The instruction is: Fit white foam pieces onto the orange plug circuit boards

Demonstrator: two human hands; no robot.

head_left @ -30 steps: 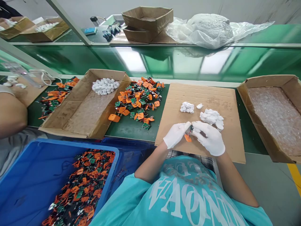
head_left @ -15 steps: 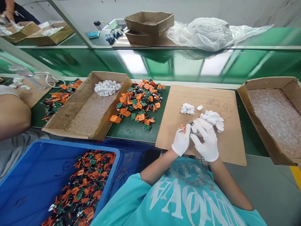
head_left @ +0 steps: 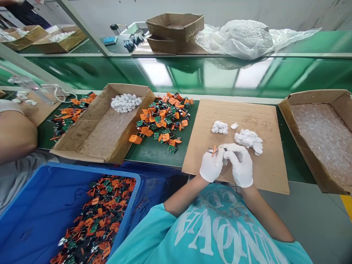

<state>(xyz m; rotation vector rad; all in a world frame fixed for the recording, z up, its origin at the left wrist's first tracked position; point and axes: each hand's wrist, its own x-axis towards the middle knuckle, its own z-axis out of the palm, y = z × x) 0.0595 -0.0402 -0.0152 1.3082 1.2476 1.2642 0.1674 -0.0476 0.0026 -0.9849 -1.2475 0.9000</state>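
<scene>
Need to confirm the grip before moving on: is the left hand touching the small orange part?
Touching. The head view shows the left hand pinching the orange part at its fingers, with the right hand closed in against it, above the cardboard sheet.
</scene>
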